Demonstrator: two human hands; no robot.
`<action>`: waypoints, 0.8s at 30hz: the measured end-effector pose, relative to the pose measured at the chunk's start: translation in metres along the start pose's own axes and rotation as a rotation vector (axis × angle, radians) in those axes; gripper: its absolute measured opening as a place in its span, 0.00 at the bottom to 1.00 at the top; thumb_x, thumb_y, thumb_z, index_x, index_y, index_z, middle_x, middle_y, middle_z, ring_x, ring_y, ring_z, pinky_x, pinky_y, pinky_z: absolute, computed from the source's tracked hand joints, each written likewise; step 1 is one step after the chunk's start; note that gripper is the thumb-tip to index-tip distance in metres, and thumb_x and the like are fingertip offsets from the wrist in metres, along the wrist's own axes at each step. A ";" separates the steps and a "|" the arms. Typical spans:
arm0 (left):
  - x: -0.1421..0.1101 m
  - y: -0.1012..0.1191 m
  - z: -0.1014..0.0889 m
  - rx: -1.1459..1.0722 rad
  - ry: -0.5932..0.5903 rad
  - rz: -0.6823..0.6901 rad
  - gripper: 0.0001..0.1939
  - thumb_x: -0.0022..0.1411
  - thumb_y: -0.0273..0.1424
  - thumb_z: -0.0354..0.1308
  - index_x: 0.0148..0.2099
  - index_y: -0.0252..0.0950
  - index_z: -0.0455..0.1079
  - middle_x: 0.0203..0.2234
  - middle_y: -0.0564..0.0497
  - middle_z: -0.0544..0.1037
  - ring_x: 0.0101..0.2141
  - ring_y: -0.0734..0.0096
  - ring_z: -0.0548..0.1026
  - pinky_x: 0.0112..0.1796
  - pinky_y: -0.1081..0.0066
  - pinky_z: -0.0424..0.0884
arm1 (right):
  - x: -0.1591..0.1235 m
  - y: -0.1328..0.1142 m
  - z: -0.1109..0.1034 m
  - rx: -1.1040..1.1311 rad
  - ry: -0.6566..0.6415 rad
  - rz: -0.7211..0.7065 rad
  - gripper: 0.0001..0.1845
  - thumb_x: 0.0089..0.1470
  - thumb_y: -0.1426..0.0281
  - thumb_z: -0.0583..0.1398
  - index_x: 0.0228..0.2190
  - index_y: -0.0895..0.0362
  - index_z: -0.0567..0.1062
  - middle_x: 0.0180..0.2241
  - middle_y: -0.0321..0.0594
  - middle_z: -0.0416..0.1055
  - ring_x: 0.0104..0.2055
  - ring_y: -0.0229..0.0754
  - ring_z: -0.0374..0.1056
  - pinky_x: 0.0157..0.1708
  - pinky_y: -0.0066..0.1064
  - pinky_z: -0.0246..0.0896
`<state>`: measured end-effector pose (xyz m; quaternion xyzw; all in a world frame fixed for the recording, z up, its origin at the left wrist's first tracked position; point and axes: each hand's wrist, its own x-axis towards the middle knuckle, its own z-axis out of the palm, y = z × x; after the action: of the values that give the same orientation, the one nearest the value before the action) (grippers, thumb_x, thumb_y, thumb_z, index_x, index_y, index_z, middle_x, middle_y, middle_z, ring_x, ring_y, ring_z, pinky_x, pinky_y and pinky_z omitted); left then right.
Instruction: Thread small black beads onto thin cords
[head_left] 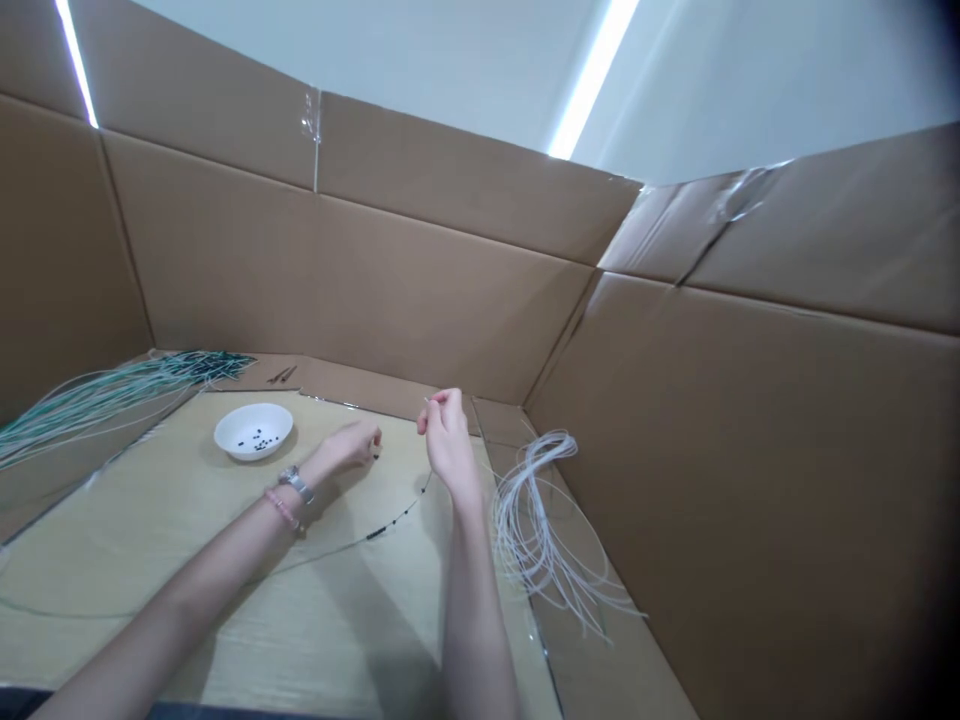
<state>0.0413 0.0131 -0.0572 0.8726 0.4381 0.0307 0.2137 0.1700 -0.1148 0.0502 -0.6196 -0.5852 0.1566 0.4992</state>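
My left hand is closed over the middle of the table, its fingertips pinching a small black bead. To its right, my raised right hand pinches a thin cord near one end, and a short pale tip pokes out above the fingers. Below that hand the cord curves down and leftward, passing under my left forearm. Several black beads are threaded on it, some packed together and others spaced apart. A white bowl with several loose black beads in it stands left of my left hand.
A bundle of loose white cords lies on the right. Green and white cords with dark ends lie at the far left, near small brown pieces. Cardboard walls enclose the pale yellow tabletop.
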 end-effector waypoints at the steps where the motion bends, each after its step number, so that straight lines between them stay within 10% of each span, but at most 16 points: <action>1: 0.001 -0.001 0.004 0.002 -0.008 -0.005 0.16 0.63 0.35 0.54 0.51 0.33 0.65 0.46 0.44 0.71 0.43 0.64 0.73 0.42 0.59 0.72 | -0.003 0.007 0.001 -0.013 -0.021 0.010 0.08 0.62 0.66 0.49 0.38 0.57 0.64 0.27 0.33 0.66 0.30 0.37 0.64 0.35 0.33 0.60; 13: 0.003 0.003 0.026 -0.028 0.133 0.047 0.17 0.63 0.35 0.54 0.52 0.33 0.65 0.47 0.44 0.71 0.43 0.63 0.72 0.43 0.58 0.72 | -0.027 0.087 0.030 -0.009 -0.285 0.124 0.16 0.59 0.64 0.56 0.45 0.60 0.69 0.42 0.42 0.70 0.39 0.39 0.69 0.38 0.36 0.68; 24: 0.006 -0.007 0.025 0.109 0.102 0.064 0.16 0.64 0.35 0.53 0.51 0.32 0.66 0.45 0.45 0.72 0.42 0.65 0.73 0.42 0.60 0.72 | -0.038 0.104 0.068 0.159 -0.208 0.020 0.13 0.60 0.63 0.55 0.38 0.61 0.69 0.30 0.35 0.68 0.28 0.33 0.65 0.30 0.29 0.65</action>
<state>0.0459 0.0121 -0.0836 0.8937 0.4215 0.0582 0.1424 0.1663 -0.0992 -0.0789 -0.5641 -0.6134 0.2708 0.4819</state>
